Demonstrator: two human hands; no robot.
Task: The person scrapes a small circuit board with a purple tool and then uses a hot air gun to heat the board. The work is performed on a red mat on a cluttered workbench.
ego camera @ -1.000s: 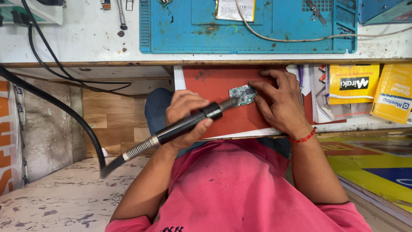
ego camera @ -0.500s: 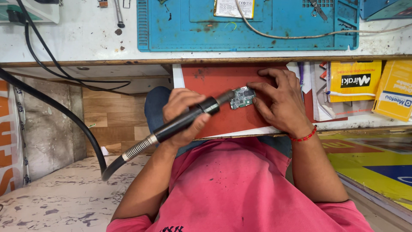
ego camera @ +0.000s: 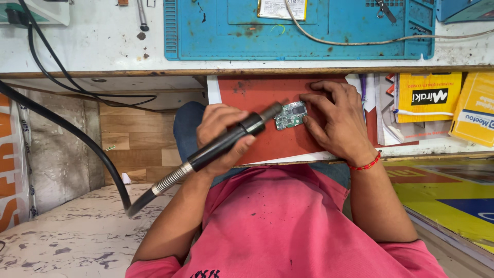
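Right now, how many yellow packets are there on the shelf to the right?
2. One yellow packet leans by the papers right of the right hand; the second yellow packet sits at the frame's right edge, partly cut off. More may be hidden beyond.

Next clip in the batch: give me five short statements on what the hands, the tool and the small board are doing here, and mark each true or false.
1. The left hand grips a black tool handle with a ribbed hose trailing from it. True.
2. The right hand rests its fingers beside a small green circuit board. True.
3. The circuit board lies on the blue mat. False: it lies on a red sheet on the pulled-out shelf below the bench top.
4. The tool's metal tip points away from the board. False: it points towards the board's left edge.
5. A red thread band sits on the left wrist. False: it is on the right wrist.
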